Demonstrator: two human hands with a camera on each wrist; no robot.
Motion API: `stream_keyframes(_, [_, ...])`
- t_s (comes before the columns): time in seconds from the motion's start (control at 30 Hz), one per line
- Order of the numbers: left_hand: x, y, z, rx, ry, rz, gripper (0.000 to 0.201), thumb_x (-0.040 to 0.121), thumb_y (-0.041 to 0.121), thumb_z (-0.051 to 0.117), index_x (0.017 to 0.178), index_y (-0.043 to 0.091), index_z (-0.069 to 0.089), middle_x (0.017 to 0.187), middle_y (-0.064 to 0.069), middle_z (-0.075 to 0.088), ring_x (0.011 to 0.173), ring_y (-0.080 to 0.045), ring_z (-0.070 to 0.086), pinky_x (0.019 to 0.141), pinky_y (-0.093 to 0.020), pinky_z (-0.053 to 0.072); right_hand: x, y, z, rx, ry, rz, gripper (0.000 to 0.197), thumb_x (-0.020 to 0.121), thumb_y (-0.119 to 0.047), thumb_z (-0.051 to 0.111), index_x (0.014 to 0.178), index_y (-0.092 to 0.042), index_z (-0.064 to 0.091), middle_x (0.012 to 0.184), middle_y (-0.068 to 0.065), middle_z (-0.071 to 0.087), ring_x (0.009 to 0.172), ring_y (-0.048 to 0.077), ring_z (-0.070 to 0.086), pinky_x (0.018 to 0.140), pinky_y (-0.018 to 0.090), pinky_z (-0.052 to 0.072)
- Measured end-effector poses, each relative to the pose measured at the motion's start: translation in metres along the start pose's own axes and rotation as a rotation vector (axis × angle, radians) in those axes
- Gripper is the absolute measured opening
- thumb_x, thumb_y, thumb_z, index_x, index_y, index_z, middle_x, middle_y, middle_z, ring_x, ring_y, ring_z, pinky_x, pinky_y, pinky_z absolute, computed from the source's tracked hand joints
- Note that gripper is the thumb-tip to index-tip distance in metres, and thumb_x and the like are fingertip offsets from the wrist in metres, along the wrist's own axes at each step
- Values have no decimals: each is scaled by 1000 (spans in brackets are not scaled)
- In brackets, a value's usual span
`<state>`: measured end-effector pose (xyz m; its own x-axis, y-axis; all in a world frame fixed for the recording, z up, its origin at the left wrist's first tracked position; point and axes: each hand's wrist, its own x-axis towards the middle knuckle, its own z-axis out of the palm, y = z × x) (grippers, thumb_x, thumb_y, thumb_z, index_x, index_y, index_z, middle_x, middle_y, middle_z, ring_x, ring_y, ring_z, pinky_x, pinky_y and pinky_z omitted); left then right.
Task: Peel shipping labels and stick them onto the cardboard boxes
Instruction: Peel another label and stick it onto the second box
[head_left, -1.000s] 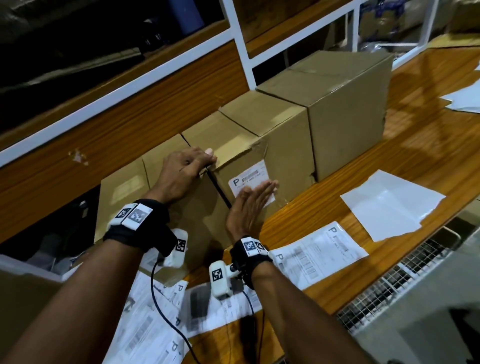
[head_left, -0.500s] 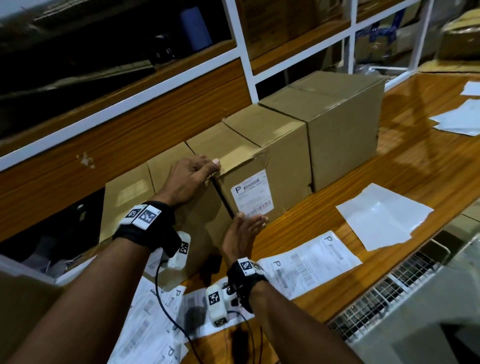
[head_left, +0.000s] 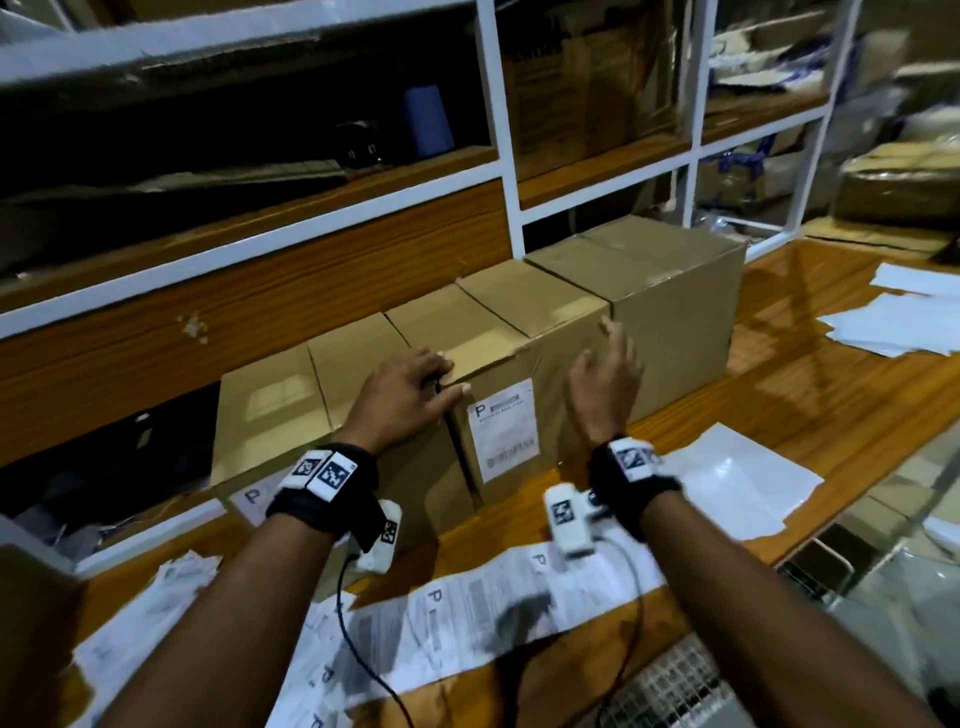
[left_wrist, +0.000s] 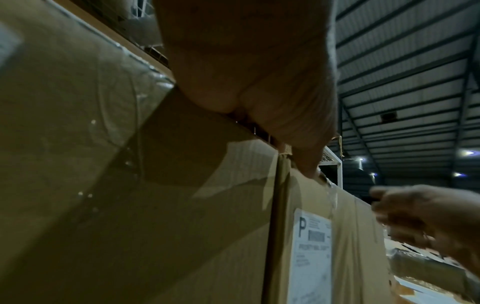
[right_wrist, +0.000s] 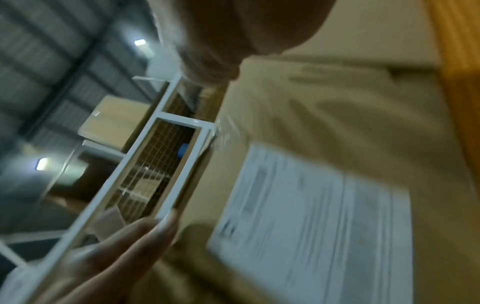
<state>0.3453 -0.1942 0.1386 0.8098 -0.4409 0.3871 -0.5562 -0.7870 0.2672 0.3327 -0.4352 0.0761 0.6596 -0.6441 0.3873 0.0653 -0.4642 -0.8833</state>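
The left hand (head_left: 405, 389) lies palm-down, fingers straight and relaxed, on the top front edge where two plain brown cardboard boxes (head_left: 332, 410) meet, its fingertips (head_left: 460, 389) reaching the corner of the neighbouring box. The grip is loose, holding nothing. The right hand (head_left: 605, 384) is raised in the air at about three o'clock from the left one, fingers spread apart and empty, just in front of the labelled brown cardboard box (head_left: 519, 332); motion blur hides whether it touches the cardboard.

A white rectangular shipping label (head_left: 504, 428) with a large letter P and barcodes is stuck flat on that box's front face, between the two hands. At two o'clock stands a taller brown cardboard box (head_left: 670, 301), touching the labelled one.

On the orange wooden tabletop (head_left: 831, 395), a strip of white printed label sheets (head_left: 467, 618) runs across at six o'clock under the forearms. A blank white backing sheet (head_left: 737, 483) lies at four o'clock. More white sheets (head_left: 893, 322) sit at the far right. A white-framed shelf unit (head_left: 498, 156) rises behind the boxes.
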Motion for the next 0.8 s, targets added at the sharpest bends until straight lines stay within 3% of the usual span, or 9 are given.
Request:
stream_keyframes(0.07, [-2, 1, 6, 45, 22, -18, 47, 91, 55, 66, 122, 20, 67, 118, 3, 64, 105, -16, 60, 91, -38, 54, 37, 0, -20, -287, -128, -248, 70, 84, -11, 62, 151, -20, 41, 160, 13, 36, 146, 35, 33, 119, 51, 28])
stream_keyframes(0.17, [-4, 8, 18, 138, 87, -80, 48, 92, 59, 62, 122, 22, 65, 125, 2, 61, 110, -21, 58, 94, -38, 50, 80, 0, -33, -635, -361, -536, 78, 84, -15, 68, 153, -25, 35, 166, 15, 21, 157, 35, 7, 124, 54, 10])
stream_keyframes(0.27, [-6, 18, 29, 214, 154, -149, 38, 96, 56, 53, 117, 25, 61, 114, 3, 61, 102, -20, 57, 93, -36, 42, 109, -1, -32, -821, -566, -673, 79, 85, -21, 72, 154, -27, 35, 163, 16, 29, 158, 35, -8, 125, 56, -9])
stream_keyframes(0.37, [-10, 21, 32, 215, 199, -149, 30, 99, 51, 51, 109, 25, 60, 106, 4, 60, 97, -17, 55, 92, -34, 37, 116, 4, -28, -844, -597, -770, 80, 85, -24, 76, 154, -25, 34, 157, 16, 38, 158, 34, -6, 124, 56, -16])
stream_keyframes(0.6, [-37, 10, 21, 298, 236, -122, 23, 102, 43, 53, 104, 21, 58, 105, 0, 62, 96, -19, 58, 95, -40, 44, 104, 11, -18, -818, -585, -973, 79, 88, -43, 69, 155, -24, 32, 164, 13, 30, 158, 33, -14, 121, 58, -20])
stream_keyframes(0.73, [-51, -1, 11, 339, 240, -133, 25, 101, 44, 53, 105, 20, 58, 106, -1, 62, 94, -21, 59, 92, -40, 46, 94, 4, -6, -717, -622, -970, 76, 88, -40, 70, 153, -21, 34, 160, 15, 36, 159, 34, -1, 119, 50, -28])
stream_keyframes(0.8, [-56, -6, 6, 337, 246, -144, 26, 101, 43, 55, 108, 19, 60, 109, -2, 64, 97, -23, 61, 92, -40, 47, 87, 0, -1, -693, -654, -932, 77, 89, -40, 69, 155, -22, 32, 160, 15, 36, 157, 35, 10, 124, 50, -17])
